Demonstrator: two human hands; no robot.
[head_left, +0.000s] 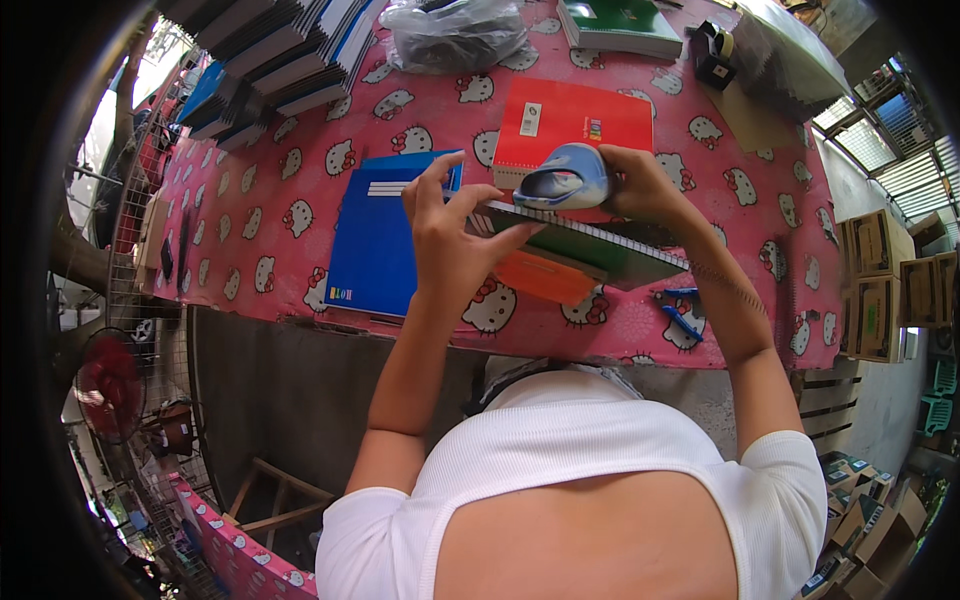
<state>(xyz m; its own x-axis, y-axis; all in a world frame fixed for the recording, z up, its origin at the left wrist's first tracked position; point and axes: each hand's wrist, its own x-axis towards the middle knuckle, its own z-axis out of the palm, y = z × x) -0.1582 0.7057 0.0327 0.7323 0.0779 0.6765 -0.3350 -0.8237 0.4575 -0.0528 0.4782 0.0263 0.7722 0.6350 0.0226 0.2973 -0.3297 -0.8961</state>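
My left hand (445,225) pinches the left end of a green notebook (620,258), thumb on the near side and fingers at its upper edge. The notebook is tilted up, and a row of binding holes or coil runs along that edge. A dark thin spiral coil (735,290) trails off past its right end, near my right forearm. In my right hand (640,185) is a blue and white marbled clog-style slipper (568,180), gripped at one end just above the notebook's edge. An orange sheet or cover (545,277) shows beneath the notebook.
Blue notebooks (370,240) lie left; a red notebook stack (575,125) lies beyond the slipper. Blue pliers-like handles (683,320) rest right. Farther back are notebook piles (290,50), a plastic bag (455,35), a green-covered stack (620,28) and a tape dispenser (713,52).
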